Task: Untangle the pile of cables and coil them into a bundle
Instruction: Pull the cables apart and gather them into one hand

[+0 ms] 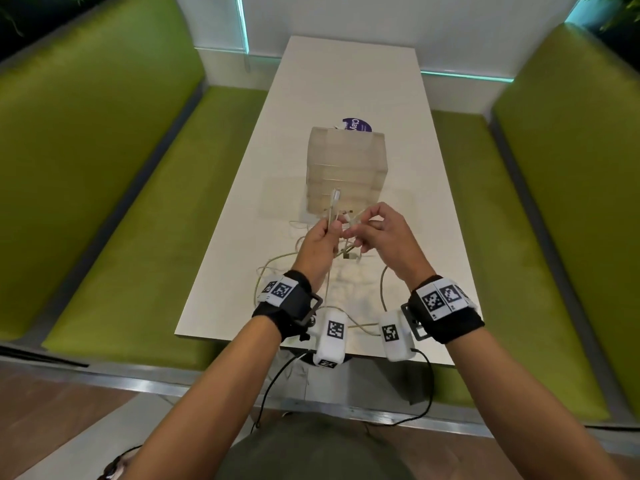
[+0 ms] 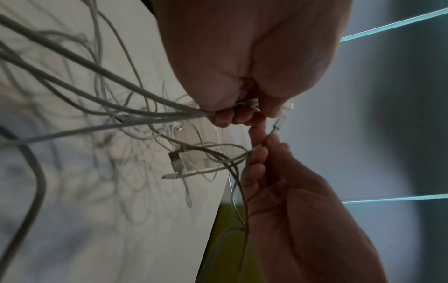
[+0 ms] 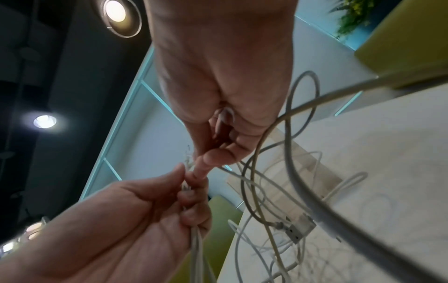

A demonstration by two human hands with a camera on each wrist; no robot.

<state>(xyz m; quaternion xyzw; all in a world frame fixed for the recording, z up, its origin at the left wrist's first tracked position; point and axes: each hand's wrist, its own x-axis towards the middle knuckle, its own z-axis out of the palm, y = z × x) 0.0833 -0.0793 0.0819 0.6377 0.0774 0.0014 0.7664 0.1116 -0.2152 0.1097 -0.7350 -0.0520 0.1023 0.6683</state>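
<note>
Left hand (image 1: 317,237) is gripping gathered cable ends upright above the bench (image 1: 349,98); right hand (image 1: 381,233) is pinching another cable end beside them, likely aligning ends for coiling. Cables (image 1: 270,271) are trailing tangled below.

- A round purple sticker (image 1: 358,126) lies on the white table (image 1: 346,84) toward its far end, partly hidden behind a translucent box (image 1: 345,171); the white letters "Clay" can be read on it, the rest is cut off.
- Smaller print on the sticker is too small to read.
</note>
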